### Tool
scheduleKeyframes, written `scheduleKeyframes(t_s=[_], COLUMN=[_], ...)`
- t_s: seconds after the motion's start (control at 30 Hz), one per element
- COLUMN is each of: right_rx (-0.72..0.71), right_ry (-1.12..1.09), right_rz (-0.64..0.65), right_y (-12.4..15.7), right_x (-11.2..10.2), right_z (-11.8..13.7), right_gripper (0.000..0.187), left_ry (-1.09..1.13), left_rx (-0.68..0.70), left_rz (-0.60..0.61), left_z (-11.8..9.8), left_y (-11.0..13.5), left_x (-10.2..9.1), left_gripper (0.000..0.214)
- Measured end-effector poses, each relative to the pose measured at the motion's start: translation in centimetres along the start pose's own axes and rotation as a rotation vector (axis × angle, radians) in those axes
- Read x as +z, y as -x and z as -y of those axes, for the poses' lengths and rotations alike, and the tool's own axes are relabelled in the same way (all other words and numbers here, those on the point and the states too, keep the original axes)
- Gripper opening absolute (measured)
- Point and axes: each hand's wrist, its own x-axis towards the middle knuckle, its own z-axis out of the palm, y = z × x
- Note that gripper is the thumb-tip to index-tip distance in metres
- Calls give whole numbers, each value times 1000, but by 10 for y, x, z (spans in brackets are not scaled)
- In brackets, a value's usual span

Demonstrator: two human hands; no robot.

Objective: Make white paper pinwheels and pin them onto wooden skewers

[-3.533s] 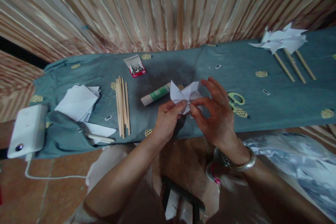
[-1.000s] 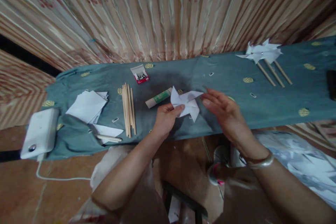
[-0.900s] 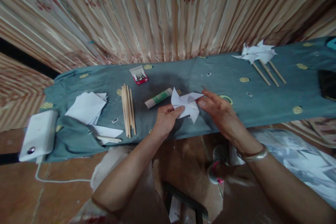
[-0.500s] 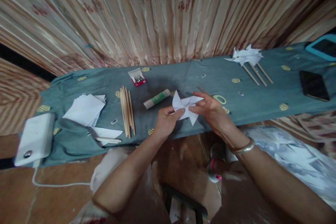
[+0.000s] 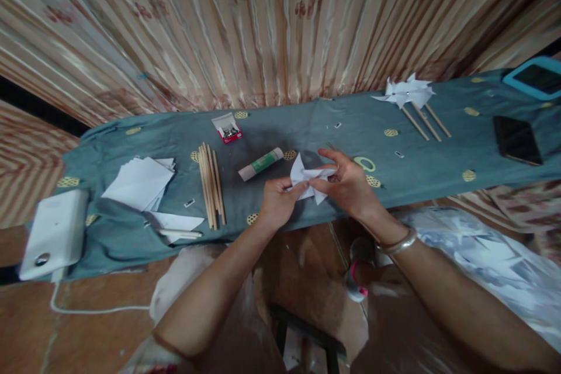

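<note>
White paper pinwheel (image 5: 305,174), blades pointed

silver right-wrist bangle (image 5: 401,243) | pale left sleeve (image 5: 146,355) | pale trousers (image 5: 182,272) | pink-trimmed pale shoe (image 5: 351,290)

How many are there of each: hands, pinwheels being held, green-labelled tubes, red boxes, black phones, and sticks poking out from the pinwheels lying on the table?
Hands (left hand, right hand): 2
Held paper pinwheel: 1
Green-labelled tube: 1
Open red box: 1
Black phone: 1
Sticks poking out from the lying pinwheels: 3
Total: 9

Glue stick (image 5: 261,164) lies between sticks (image 5: 210,187) at left and pinwheel (image 5: 298,170) at right
</note>
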Motion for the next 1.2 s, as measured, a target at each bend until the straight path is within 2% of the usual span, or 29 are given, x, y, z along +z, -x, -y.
scheduleKeyframes(t_s=[0.17, 0.33, 0.57, 0.77, 0.83, 1.03, 1.13, 1.2], right_rx=[-30, -35, 15, 26, 26, -58, -109, -190], right_ry=[106, 82, 9, -77, -126, -228, -175, -36], right_rz=[-12, 23, 49, 92, 87, -61, -70, -9], right_y=[3, 2, -1, -3, -5, -16, -26, -36], right_x=[0, 0, 6, 12, 12, 7, 10, 18], right_z=[2, 1, 0, 7, 13, 22, 14, 8], right_gripper=[71, 59, 63, 67, 65, 42, 40, 35], left_ry=[-50, -37, -34, 21, 67, 130, 187, 235], left_rx=[5, 28, 65, 46, 37, 39, 65, 98], left_rz=[0, 12, -13, -52, -75, -206, -284, -356], left_z=[-1, -1, 5, -4, -8, -22, -31, -37], left_y=[-1, -1, -3, -3, -3, -5, -10, -13], left_x=[-1, -3, -10, -15, -16, -25, -37, -48], left_gripper=[17, 20, 23, 24, 22, 19, 21, 23])
